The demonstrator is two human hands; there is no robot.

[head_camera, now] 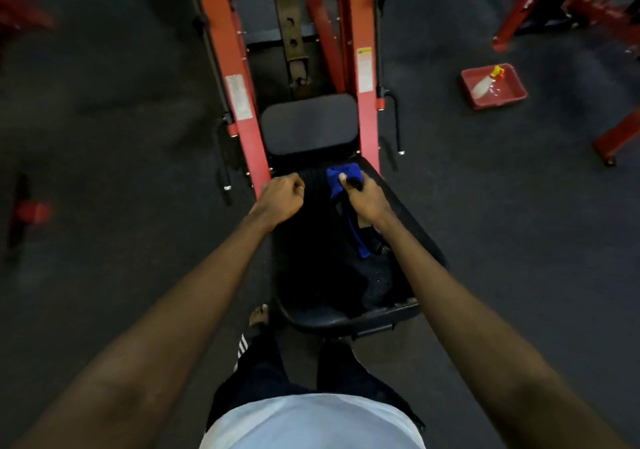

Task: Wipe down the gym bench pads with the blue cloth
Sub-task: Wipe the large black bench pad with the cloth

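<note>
Head camera looks down along both of our bare arms onto a red-framed gym machine (pixel 242 102) standing on a dark floor (pixel 104 109). Nearest to us lies the long black pad (pixel 311 268), which runs away from our legs towards a smaller dark pad (pixel 308 126) set between the two red rails.

Our right hand (pixel 363 199) grips the blue cloth (pixel 341 176), with the thumb laid over the bunched fabric. The bunch sits against the far end of the long pad, towards its right side, just short of the smaller pad. A loose strip of the same cloth trails back under our wrist and lies on the pad surface.

Our left hand (pixel 280 199) is well apart from the right, curled into a fist at the far left corner of the long pad, just beside the left red rail. We see nothing held in it, and we cannot tell whether it touches the pad's edge.

Off to the right on the floor stands a red tray (pixel 516 84) with a spray bottle (pixel 485 83) lying inside it, its yellow and red nozzle pointing away from us. More red equipment (pixel 519 15) shows, blurred, in the upper right corner. Below, we see our white shirt (pixel 311 421) and one sandalled foot (pixel 259 315) just left of the long pad's near end.
</note>
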